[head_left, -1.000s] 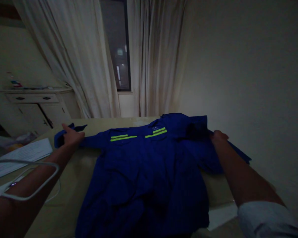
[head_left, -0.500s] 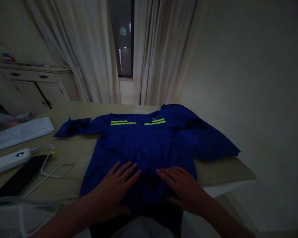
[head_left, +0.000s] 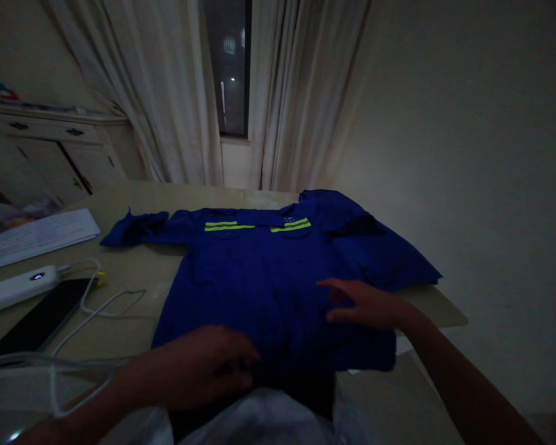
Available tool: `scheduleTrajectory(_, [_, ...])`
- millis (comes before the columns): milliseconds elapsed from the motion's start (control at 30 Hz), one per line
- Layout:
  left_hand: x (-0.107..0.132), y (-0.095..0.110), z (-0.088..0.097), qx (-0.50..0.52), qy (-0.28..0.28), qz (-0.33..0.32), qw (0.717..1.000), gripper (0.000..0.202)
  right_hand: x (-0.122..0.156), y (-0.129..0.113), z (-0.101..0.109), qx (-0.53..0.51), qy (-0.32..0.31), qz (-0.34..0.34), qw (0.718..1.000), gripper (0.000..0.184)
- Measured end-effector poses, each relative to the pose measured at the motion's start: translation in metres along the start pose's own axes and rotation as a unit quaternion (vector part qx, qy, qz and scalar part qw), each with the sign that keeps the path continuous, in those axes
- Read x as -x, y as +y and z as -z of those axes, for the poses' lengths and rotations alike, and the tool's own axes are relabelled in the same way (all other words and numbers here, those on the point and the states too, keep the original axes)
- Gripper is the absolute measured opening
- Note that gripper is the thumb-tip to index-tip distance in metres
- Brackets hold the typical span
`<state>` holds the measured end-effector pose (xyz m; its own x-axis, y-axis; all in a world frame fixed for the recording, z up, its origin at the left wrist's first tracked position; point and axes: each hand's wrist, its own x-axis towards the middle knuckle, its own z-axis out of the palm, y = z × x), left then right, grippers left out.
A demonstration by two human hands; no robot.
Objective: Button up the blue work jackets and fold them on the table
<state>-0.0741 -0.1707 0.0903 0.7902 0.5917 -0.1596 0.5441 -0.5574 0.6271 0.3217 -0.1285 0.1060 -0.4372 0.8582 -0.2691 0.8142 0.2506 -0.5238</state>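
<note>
Dim light; dark folds hard to read. Blue shirt (head_left: 259, 272) spread on the tabletop (head_left: 134, 266), collar towards the far edge, lower part at the near edge. Yellow stripes (head_left: 290, 225) across the chest; small mark above the right-hand stripe too blurred to read. One sleeve points to the left edge, its end crumpled; the other slants out along the right side, covering part of that edge.

Left hand (head_left: 208, 361) low, by the shirt's bottom; fingers curled, tips in shadow. Cannot tell whether they grasp cloth. Right hand (head_left: 364, 304) over the shirt's right side, released, fingers loosely bent, gap between thumb and forefinger; contact with cloth unclear. Pale cord (head_left: 53, 383) crosses near the left wrist, partly cut off by the frame.

Left edge of tabletop: papers (head_left: 41, 235), print illegible; white device (head_left: 21, 290), cut off by the frame; dark phone (head_left: 39, 321) just beside it; thin white cable (head_left: 99, 314) looping between these and the shirt.

Beyond: pale cabinet (head_left: 55, 154), blurred bottle (head_left: 2, 89) on top; long curtains (head_left: 162, 80) flanking a dark window (head_left: 227, 68); plain wall (head_left: 445, 154) at right.
</note>
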Motion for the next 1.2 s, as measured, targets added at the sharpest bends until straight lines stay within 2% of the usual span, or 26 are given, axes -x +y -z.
scheduleTrajectory(100, [-0.089,-0.021,0.035,-0.094,0.126,0.017,0.987,0.029,-0.097,0.010,0.021,0.009,0.136,0.058,0.989,0.051])
scheduleTrajectory(167, [-0.143,-0.047,0.049,-0.159,0.197,0.048,0.966,0.036,-0.165,0.021,0.029,0.005,0.218,0.043,0.975,0.041])
scheduleTrajectory(233, [-0.182,-0.077,0.049,-0.207,0.260,0.083,0.940,0.046,-0.222,0.030,0.031,0.041,0.265,0.007,0.963,0.043])
scheduleTrajectory(300, [-0.203,-0.105,0.040,-0.220,0.273,0.093,0.932,0.054,-0.265,0.034,0.026,0.104,0.283,0.000,0.954,0.052])
scheduleTrajectory(400, [-0.212,-0.131,0.020,-0.212,0.252,0.086,0.940,0.055,-0.308,0.033,0.016,0.207,0.288,0.035,0.934,0.060])
scheduleTrajectory(467, [-0.212,-0.136,0.014,-0.206,0.250,0.086,0.942,0.055,-0.330,0.027,0.015,0.281,0.264,0.065,0.920,0.050])
scheduleTrajectory(533, [-0.212,-0.136,0.013,-0.200,0.252,0.086,0.943,0.055,-0.352,0.018,0.027,0.342,0.210,0.110,0.909,0.030])
scheduleTrajectory(600, [-0.212,-0.135,0.015,-0.193,0.253,0.089,0.944,0.055,-0.376,0.005,0.049,0.354,0.198,0.120,0.906,0.024])
scheduleTrajectory(667, [-0.213,-0.133,0.018,-0.185,0.252,0.090,0.946,0.055,-0.399,-0.012,0.077,0.301,0.287,0.058,0.907,0.033])
scheduleTrajectory(733, [-0.213,-0.133,0.019,-0.176,0.250,0.086,0.948,0.056,-0.416,-0.028,0.101,0.217,0.407,-0.010,0.887,0.041])
scheduleTrajectory(800, [-0.212,-0.134,0.019,-0.168,0.252,0.082,0.949,0.055,-0.425,-0.038,0.111,0.164,0.472,0.003,0.866,0.051])
scheduleTrajectory(867, [-0.212,-0.134,0.018,-0.164,0.258,0.081,0.949,0.055,-0.426,-0.038,0.105,0.163,0.454,0.057,0.874,0.047])
scheduleTrajectory(967, [-0.212,-0.134,0.016,-0.164,0.262,0.084,0.947,0.054,-0.422,-0.023,0.079,0.189,0.298,0.073,0.933,0.035])
scheduleTrajectory(1033, [-0.213,-0.133,0.016,-0.167,0.263,0.082,0.947,0.055,-0.420,-0.009,0.064,0.189,0.232,0.056,0.953,0.041])
scheduleTrajectory(1100, [-0.214,-0.132,0.016,-0.171,0.278,0.096,0.940,0.055,-0.418,0.002,0.054,0.171,0.261,0.054,0.948,0.049])
scheduleTrajectory(1167, [-0.215,-0.133,0.017,-0.175,0.300,0.147,0.926,0.057,-0.413,0.006,0.046,0.148,0.304,0.079,0.938,0.048])
scheduleTrajectory(1200, [-0.216,-0.134,0.018,-0.176,0.304,0.178,0.919,0.060,-0.408,0.006,0.042,0.141,0.303,0.101,0.937,0.047])
